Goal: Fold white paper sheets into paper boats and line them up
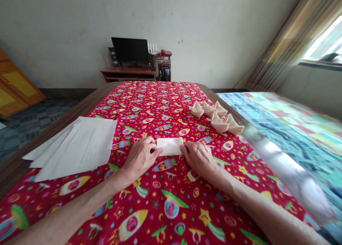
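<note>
My left hand (141,152) and right hand (199,156) are pinching opposite ends of one folded paper (170,146), mid-frame, lying flat on the red cloth (149,223); two-ended grip is likely bracing it against springing open. Loose sheets (93,141) are lying fanned at left of frame, probably for easy separating: at least three, overlap hiding the exact count. Five folded pieces (219,123) are sitting grouped right of centre, presumably clear of my workspace.

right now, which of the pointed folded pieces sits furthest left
The piece at the left end of the back row, straight beyond the right hand; all the others lie to its right.
</note>
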Demonstrator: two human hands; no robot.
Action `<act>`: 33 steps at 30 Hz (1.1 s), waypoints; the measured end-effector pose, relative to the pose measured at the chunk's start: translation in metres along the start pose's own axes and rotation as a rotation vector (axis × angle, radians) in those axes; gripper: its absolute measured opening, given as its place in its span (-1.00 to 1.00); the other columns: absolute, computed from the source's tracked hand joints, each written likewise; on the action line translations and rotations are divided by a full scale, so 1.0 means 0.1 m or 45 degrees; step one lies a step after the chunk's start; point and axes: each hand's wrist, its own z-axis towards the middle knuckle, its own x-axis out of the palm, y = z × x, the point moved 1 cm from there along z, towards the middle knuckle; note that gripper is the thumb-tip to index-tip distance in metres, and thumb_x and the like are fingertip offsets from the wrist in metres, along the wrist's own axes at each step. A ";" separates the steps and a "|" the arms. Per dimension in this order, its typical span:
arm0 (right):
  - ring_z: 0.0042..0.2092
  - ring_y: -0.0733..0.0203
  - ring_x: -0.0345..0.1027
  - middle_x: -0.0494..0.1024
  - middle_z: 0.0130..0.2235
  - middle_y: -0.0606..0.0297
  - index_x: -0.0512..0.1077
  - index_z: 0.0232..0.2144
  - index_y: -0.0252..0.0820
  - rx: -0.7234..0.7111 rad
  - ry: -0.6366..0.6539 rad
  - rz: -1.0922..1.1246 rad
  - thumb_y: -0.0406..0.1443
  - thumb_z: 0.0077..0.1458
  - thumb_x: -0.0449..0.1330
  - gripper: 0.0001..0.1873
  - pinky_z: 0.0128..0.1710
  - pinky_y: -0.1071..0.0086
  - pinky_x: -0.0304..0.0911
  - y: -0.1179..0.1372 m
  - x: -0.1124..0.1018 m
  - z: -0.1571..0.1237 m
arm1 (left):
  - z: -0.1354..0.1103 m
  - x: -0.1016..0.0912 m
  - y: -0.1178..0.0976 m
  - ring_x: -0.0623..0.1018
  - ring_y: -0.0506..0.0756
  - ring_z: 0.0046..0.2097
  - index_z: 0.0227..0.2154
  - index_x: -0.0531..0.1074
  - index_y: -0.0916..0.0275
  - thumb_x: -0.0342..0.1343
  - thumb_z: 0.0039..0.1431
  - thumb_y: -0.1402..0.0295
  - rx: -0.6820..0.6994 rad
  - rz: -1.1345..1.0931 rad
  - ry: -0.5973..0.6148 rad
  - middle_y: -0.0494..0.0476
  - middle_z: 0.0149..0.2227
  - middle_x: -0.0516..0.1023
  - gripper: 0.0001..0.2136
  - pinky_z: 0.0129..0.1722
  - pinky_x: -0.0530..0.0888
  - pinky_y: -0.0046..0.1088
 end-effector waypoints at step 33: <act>-0.46 0.25 0.20 0.43 -0.52 0.32 0.38 -0.47 -0.19 -0.067 0.009 -0.090 -0.26 0.22 0.00 -0.74 -0.45 0.34 -0.17 -0.04 0.12 -0.04 | -0.15 0.07 -0.34 0.15 0.11 0.27 0.18 0.18 0.25 -0.20 0.34 0.30 0.497 0.190 0.171 0.08 0.23 0.23 -0.61 0.27 0.01 -0.16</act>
